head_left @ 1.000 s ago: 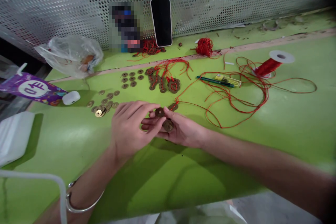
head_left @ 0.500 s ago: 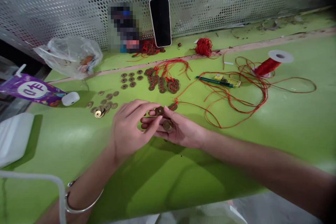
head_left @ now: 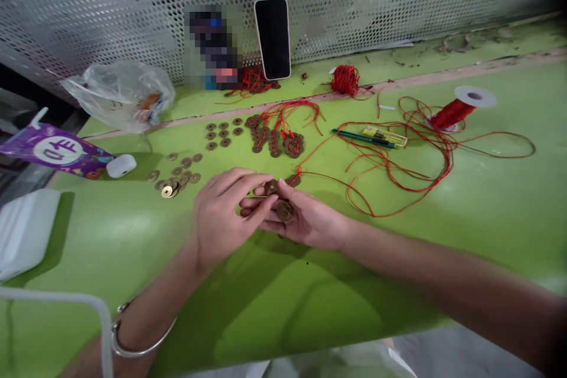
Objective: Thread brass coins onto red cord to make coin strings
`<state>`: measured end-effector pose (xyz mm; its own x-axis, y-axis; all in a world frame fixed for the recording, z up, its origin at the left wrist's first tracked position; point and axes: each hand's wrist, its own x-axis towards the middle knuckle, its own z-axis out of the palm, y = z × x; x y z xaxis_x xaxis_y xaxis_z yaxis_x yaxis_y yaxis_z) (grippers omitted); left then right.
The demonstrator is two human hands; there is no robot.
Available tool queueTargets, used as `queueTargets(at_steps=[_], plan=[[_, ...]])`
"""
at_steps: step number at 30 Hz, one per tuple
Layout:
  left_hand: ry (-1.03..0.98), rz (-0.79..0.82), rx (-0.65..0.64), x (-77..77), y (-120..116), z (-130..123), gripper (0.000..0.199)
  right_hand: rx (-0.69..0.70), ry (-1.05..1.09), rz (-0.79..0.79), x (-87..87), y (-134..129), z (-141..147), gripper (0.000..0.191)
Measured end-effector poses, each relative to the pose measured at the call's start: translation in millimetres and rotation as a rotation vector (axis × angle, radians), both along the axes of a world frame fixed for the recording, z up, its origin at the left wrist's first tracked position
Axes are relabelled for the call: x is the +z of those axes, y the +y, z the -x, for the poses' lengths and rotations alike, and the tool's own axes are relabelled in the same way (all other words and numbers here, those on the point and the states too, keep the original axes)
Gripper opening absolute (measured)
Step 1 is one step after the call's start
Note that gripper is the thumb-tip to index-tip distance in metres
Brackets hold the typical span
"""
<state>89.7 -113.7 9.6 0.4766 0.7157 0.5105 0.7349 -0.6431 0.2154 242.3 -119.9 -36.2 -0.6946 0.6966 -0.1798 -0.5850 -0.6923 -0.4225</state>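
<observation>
Near the middle of the green table, my left hand (head_left: 228, 212) pinches the edge of a dark brass coin (head_left: 271, 187) with a square hole. My right hand (head_left: 310, 215) meets it from the other side, thumb on the same coin, and more coins (head_left: 284, 210) lie against its fingers. Just behind my right thumb, a coin tied with red cord (head_left: 293, 179) rests on the table. Loose coins (head_left: 177, 180) lie in a pile to the left of my left hand. Rows of coins (head_left: 224, 133) and corded coin pieces (head_left: 274, 142) lie further back.
A red spool (head_left: 456, 111), tangled cord (head_left: 436, 171), a green tool (head_left: 363, 138) and a yellow case (head_left: 388, 137) are at right. A phone (head_left: 273, 38) leans on the mesh behind. At left are a purple packet (head_left: 59, 152), white case (head_left: 121, 166) and plastic bag (head_left: 126, 94).
The whole view has shifted very slightly. Both hands keep nearly the same pose around the coins.
</observation>
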Motion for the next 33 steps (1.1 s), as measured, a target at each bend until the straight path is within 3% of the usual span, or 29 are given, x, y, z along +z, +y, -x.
queueTargets(at_steps=[9,16,21,27,33], plan=[[0.094,-0.148,-0.024,-4.0,0.4,0.4,0.018,-0.046,-0.066,0.007,-0.6,-0.8,2.4,0.03],[0.122,-0.188,-0.001,-0.8,4.4,7.8,0.02,-0.031,-0.072,0.098,2.9,1.3,3.2,0.029],[0.075,-0.195,0.162,-6.7,44.4,22.9,0.017,0.036,-0.078,0.124,5.1,4.0,0.5,0.038],[0.174,0.011,0.323,-25.3,107.3,32.2,0.018,0.045,-0.116,0.083,6.3,6.1,-0.2,0.04],[0.315,0.132,0.432,-23.3,117.0,32.1,0.018,0.069,-0.09,0.055,1.4,8.3,0.8,0.039]])
